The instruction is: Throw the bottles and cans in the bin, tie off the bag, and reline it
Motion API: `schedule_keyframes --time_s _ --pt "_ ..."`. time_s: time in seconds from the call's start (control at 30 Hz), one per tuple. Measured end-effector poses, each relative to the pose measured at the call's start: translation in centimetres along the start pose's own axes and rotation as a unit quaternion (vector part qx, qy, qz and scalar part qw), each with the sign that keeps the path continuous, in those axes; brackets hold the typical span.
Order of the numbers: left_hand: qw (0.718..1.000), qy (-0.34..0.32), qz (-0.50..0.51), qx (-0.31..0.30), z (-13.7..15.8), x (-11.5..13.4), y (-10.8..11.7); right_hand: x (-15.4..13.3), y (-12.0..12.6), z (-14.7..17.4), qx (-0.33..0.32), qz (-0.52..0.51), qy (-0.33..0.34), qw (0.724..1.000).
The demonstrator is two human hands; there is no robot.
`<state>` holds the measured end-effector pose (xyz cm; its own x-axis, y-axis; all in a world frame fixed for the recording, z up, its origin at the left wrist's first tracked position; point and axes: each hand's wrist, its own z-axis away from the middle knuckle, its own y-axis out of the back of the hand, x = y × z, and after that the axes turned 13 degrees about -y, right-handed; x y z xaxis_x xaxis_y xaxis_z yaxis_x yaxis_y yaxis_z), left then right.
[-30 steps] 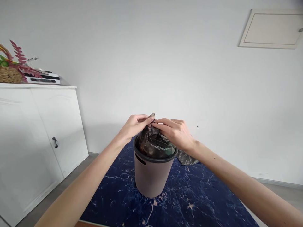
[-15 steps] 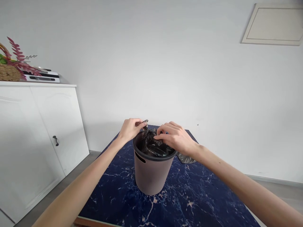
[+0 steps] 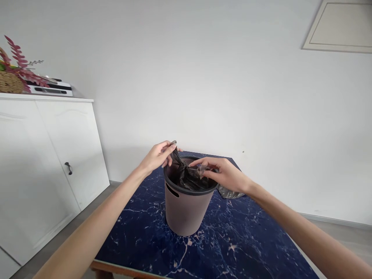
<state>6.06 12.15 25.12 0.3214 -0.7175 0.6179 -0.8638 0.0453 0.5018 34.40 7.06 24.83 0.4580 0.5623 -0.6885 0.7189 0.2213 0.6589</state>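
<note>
Black bag [image 3: 187, 177] sits bunched inside the bin [image 3: 186, 209] on the bench [image 3: 232, 240]; left hand [image 3: 157, 157] pinches one tail upward-left, right hand [image 3: 225, 176] pinches another tail sideways, arms outstretched.

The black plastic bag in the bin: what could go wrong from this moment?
The left hand and right hand pinch only thin ends of the black plastic bag, so the film may tear or slip free under a hard pull. The bag sits inside the round taupe plastic bin, which neither hand steadies, so an upward pull might lift or tip it on the dark blue marbled table.
</note>
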Motion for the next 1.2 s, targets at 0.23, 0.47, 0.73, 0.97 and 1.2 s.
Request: schedule_keyframes --time_s 0.23,0.47,0.73,0.97,1.2 --pt "0.993 -0.033 0.103 -0.052 -0.9 1.8 -1.5 -2.1 -0.7 -1.4 -0.034 -0.177 -0.070 0.981" --pt "0.996 -0.030 -0.057 -0.061 -0.6 0.5 -1.4 -0.8 -0.8 -1.2 0.001 -0.061 -0.087 0.994" --pt "0.992 -0.025 -0.104 -0.071 -0.4 -0.1 -1.0 0.1 -0.7 -0.5 0.010 0.056 -0.128 0.990" --pt "0.996 -0.078 -0.026 -0.027 -0.4 2.4 -1.5 -0.7 -1.8 -2.7 0.050 0.234 -0.102 0.966" --pt "0.995 -0.092 -0.018 0.042 1.6 3.8 -2.6 -0.3 -3.3 -5.8 0.089 0.268 -0.076 0.956"
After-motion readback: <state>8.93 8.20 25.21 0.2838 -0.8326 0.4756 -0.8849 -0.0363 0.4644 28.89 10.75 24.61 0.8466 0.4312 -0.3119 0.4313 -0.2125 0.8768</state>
